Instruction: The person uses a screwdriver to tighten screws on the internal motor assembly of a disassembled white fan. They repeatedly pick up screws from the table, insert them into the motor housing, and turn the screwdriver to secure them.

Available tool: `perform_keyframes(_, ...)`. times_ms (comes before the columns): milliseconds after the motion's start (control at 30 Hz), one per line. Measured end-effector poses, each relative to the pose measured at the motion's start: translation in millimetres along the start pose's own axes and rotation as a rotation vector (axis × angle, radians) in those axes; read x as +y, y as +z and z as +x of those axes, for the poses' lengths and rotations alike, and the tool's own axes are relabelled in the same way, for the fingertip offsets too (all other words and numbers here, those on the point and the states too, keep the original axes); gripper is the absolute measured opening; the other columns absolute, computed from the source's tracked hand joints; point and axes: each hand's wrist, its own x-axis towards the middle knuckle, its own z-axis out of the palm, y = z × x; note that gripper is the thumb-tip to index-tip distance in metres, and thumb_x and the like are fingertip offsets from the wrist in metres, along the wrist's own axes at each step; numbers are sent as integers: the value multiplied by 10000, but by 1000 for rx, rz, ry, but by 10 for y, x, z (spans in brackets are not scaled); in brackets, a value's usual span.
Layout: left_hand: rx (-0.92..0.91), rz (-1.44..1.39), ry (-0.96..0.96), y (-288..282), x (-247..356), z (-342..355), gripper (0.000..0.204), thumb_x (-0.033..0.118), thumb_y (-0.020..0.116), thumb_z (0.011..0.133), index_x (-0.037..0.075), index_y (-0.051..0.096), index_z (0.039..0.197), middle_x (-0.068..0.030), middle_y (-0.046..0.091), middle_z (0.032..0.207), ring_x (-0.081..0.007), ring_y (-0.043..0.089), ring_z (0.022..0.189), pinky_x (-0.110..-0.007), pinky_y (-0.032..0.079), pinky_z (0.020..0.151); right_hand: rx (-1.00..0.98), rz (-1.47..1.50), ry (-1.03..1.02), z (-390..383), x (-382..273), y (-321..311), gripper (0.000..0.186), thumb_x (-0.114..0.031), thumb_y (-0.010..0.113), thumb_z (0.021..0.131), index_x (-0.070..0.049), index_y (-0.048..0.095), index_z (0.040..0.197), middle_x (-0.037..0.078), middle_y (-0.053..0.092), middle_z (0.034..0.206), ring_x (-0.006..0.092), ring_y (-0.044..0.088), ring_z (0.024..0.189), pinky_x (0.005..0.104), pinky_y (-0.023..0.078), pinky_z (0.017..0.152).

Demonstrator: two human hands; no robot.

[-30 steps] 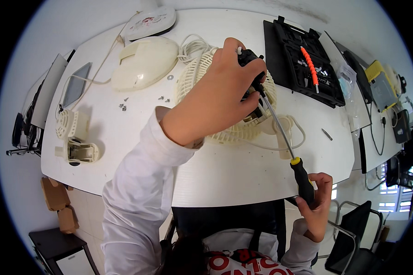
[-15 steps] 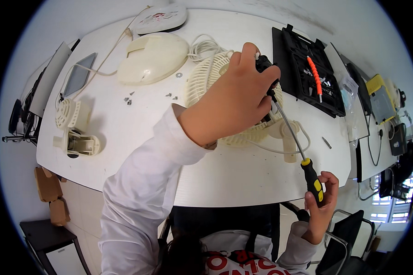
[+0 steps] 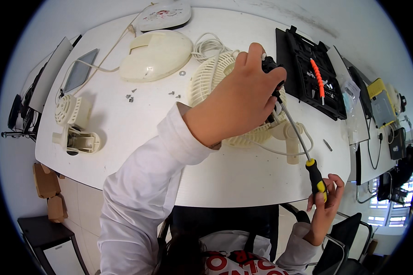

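At 9 o'clock on the white table (image 3: 124, 133) sits a small cream plastic motor housing (image 3: 73, 123), and at 11 o'clock a cream oval fan cover (image 3: 156, 55). The left hand (image 3: 241, 103), fingers curled shut, presses a black part onto the cream round plastic fan grille (image 3: 206, 78) near the centre. At 4 o'clock, the right hand (image 3: 326, 201) pinches the black-and-yellow handled screwdriver (image 3: 316, 176), its shaft slanting up to the grille. At 2 o'clock lies a black tool case (image 3: 307, 68).

Long white sleeves on both arms (cuffs loose); white top, red print on chest.
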Motion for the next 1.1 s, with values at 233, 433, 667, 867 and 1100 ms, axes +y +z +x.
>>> perform_keyframes(233,7,9,5,16,1,2,221,68,670,851,83,575,1050,-173,392,1168,-351,503,1010,-420,492,863,-40,-40,-70,24,-9,91,687,-158,720,839,-58,369,1422,115,539,1205,99,546,702,192,425,535)
perform_keyframes(433,-5,4,-12,-2,6,3,221,74,681,854,83,573,1047,-175,390,1171,-345,516,990,-413,502,854,36,-129,-68,16,42,37,731,-117,729,827,-52,355,1452,99,518,1190,79,517,665,184,419,559)
perform_keyframes(667,-9,7,-17,0,13,6,222,73,687,856,89,570,1045,-173,390,1178,-341,526,986,-414,507,851,41,14,48,11,-6,62,661,-281,684,896,-26,392,1431,133,570,1218,74,511,669,176,403,556)
perform_keyframes(867,-33,-37,-45,-17,4,11,222,66,698,842,112,589,1031,-161,396,1184,-332,525,990,-406,500,860,24,-202,-101,17,39,46,682,-180,731,821,-36,438,1420,117,543,1186,146,554,1017,213,474,732)
perform_keyframes(1100,-40,-101,-48,-27,-37,20,233,61,715,817,126,613,1015,-153,403,1210,-326,518,1026,-407,486,878,15,-137,46,6,-28,49,592,-239,712,893,-22,465,1386,112,555,1183,70,505,740,172,379,596)
